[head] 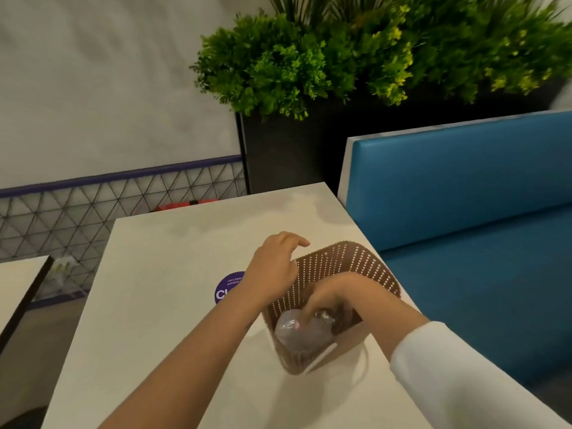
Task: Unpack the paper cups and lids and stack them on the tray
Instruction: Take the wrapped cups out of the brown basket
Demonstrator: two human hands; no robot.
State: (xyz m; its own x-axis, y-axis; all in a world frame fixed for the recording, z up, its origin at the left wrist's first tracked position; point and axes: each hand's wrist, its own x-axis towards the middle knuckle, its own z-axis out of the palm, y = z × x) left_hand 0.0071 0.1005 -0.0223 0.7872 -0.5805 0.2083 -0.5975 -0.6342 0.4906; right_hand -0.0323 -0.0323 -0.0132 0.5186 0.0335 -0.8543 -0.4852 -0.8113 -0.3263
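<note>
Down inside the brown basket (346,267), a clear plastic bag (297,332) holds what I judge to be the cups or lids, though blur keeps me from telling which. The right hand (328,300) reaches into the basket, its fingers curled down onto the top of the bag; they seem to be gripping it, but the fingertips are hidden, so I cannot be sure. The left hand (275,264) sits at the basket's far left rim, fingers loosely spread and relaxed, seemingly steadying the wall; whether it touches is unclear.

No tray shows anywhere, so the unpacking looks barely begun.

The main risk is the basket itself. It stands close to the right edge of the table (173,274), and appears tilted toward the person. A hard pull on the bag could drag the light basket up with it or tip it over the edge onto the blue bench (464,243). The slick bag may also slip from the fingers or tear on the rim, spilling what is inside.

Open room lies to the left and ahead: the table top is broad and bare there, apart from a purple sticker (227,289) just beside the left wrist. A dark planter (278,150) with green plants stands beyond the far edge, well apart.
</note>
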